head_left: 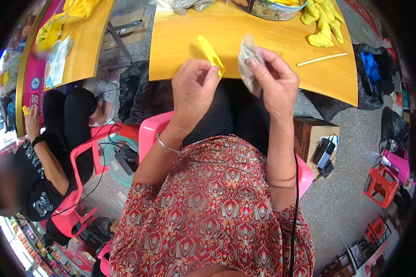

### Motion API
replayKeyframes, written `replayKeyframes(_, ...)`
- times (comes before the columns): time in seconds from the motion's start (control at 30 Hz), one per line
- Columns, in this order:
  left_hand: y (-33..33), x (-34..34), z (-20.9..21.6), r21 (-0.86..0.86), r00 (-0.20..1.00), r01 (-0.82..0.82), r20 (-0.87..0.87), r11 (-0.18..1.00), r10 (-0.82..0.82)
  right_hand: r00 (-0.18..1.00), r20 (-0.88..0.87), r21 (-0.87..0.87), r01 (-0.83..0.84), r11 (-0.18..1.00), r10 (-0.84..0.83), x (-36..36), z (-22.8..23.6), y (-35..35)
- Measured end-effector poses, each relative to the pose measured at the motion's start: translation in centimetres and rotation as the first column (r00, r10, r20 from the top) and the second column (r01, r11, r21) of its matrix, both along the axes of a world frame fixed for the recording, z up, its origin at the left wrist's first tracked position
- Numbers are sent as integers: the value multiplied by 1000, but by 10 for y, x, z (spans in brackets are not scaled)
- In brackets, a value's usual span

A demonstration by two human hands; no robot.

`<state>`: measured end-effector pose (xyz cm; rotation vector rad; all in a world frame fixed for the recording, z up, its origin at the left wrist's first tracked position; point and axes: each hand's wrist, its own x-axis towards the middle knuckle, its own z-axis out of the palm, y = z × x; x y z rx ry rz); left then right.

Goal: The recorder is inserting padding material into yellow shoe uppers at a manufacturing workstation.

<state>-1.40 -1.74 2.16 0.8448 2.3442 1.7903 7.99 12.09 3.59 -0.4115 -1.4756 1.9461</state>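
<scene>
My left hand (195, 87) pinches a narrow, pointed yellow piece of thin, soft material (209, 50) between thumb and fingers, just over the near edge of the wooden table (171, 41). A short way to its right, my right hand (278, 81) holds a crumpled greyish wad (248, 62) with a clear, plastic-like edge; its exact kind is hard to make out. The two held things are apart. To the right of my right hand, a thin pale stick (321, 59) lies on the table.
Limp yellow pieces (322, 23) lie at the far right, beside a round patterned tin (272, 11) holding more yellow material. A cardboard box (307, 138) stands on the floor to my right. On the left another person (46, 157) sits at a second table (85, 41).
</scene>
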Motion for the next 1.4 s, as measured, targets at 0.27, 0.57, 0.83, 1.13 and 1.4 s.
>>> replayKeyframes(0.27,-3,22,22,-49,957,118,-262,992,-127,987,-110,215,-95,972,120,17,-16,-24)
replayKeyframes(0.57,-13,19,16,-58,945,183,-267,981,-192,952,-36,306,-280,910,305,22,-20,-13)
replayKeyframes(0.83,-13,20,20,-64,914,221,-335,973,-229,999,42,524,-13,852,-10,23,-12,-18)
replayKeyframes(1.13,-9,21,13,-65,802,203,-561,977,-203,985,96,623,51,781,-141,24,-6,-24)
replayKeyframes(1.4,-8,17,5,105,925,222,-337,969,-175,995,65,774,0,634,-80,25,-5,-18)
